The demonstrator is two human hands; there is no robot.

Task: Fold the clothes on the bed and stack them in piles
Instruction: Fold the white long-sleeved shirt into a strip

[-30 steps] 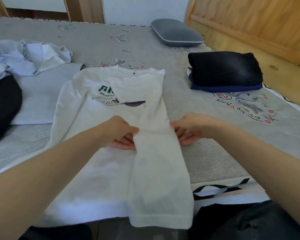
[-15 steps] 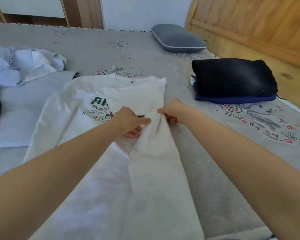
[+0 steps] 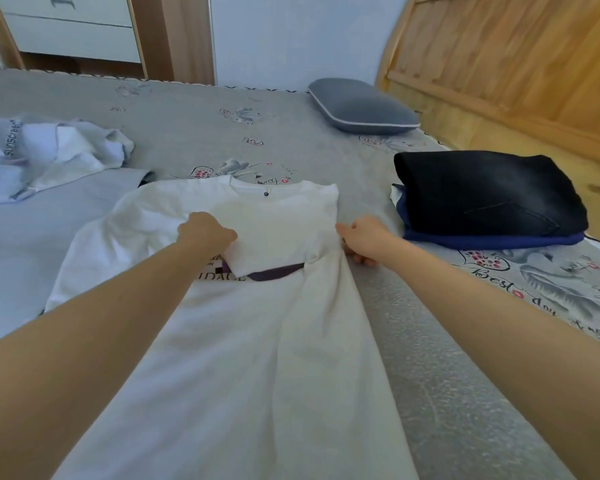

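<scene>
Two bare forearms reach in from the bottom corners of the view, with no sleeve showing on either up to the frame edge. The left hand (image 3: pixel 207 233) and the right hand (image 3: pixel 362 239) wear no gloves, and no rings, watch or bracelet show on the wrists. Both arms are slim and smooth, without markings.

Head-worn view, downward, close over bed (image 3: pixel 430 358)
</scene>
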